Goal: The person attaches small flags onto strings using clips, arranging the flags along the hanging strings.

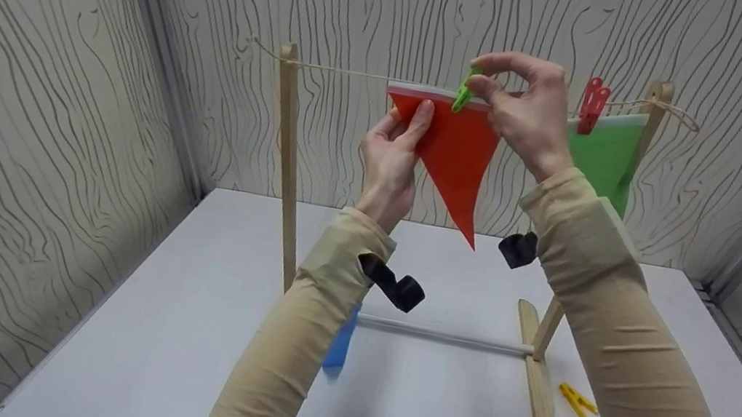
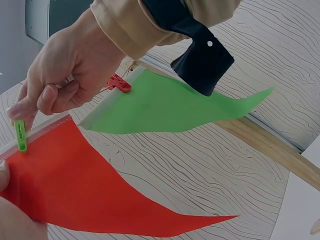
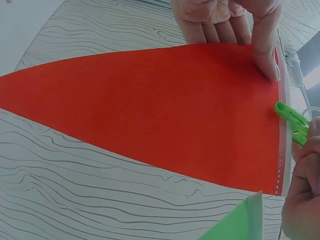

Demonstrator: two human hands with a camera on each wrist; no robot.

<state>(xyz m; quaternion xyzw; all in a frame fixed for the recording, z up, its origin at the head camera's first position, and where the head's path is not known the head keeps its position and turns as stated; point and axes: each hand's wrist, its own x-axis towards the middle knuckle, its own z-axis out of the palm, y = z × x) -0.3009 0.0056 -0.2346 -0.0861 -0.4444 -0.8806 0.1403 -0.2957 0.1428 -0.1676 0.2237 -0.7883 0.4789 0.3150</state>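
A red triangular pennant (image 1: 462,148) with a white top edge hangs point down along a thin string (image 1: 347,72). My left hand (image 1: 393,160) pinches the pennant near its upper left corner, thumb in front and fingers behind. Between the thumb and fingers of my right hand (image 1: 529,107) is a green clothespin (image 1: 465,90), its tips over the pennant's white edge. The right wrist view shows the clothespin (image 3: 292,120) straddling that edge close to the left thumb. To the right, a green pennant (image 1: 603,155) hangs from the string under a red clothespin (image 1: 593,105).
Wooden posts, left (image 1: 287,166) and right (image 1: 548,327), carry the string. A white rod (image 1: 444,335) runs low between them, and a wooden foot (image 1: 536,369) lies under the right post. On the white table (image 1: 172,355) are a yellow clothespin (image 1: 577,403) and a blue piece (image 1: 340,344), partly hidden.
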